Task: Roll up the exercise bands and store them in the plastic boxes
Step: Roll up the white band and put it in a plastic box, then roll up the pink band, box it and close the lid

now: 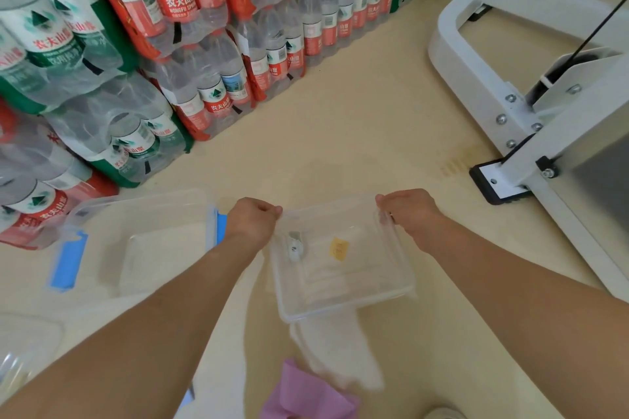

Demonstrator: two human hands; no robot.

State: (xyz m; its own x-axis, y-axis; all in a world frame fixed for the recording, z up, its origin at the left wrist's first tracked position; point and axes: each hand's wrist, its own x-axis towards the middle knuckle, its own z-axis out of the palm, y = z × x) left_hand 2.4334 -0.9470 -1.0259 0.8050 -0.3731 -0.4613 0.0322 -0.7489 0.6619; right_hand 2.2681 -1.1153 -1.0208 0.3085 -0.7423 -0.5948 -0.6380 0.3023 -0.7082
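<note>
Head view: both hands are out in front, holding a clear plastic lid (343,286) up over the floor (357,133). The left hand (253,219) pinches its far left corner. The right hand (408,211) pinches its far right corner. The lid's flat face is turned up toward the camera, and its near edge points back at the person. It looks about as wide as it is long, so I cannot tell which side is the long one.

A clear plastic box (153,207) sits on the floor just left of the left hand, open side up. Its long way runs left to right, with a blue clip (66,262) at the left end.

A pink band (306,395) lies crumpled near the bottom edge, not rolled. Something white and blurry (337,350) is under the lid.

Packs of water bottles (170,44) are stacked on the left. A white metal frame (510,95) stands on the right.
</note>
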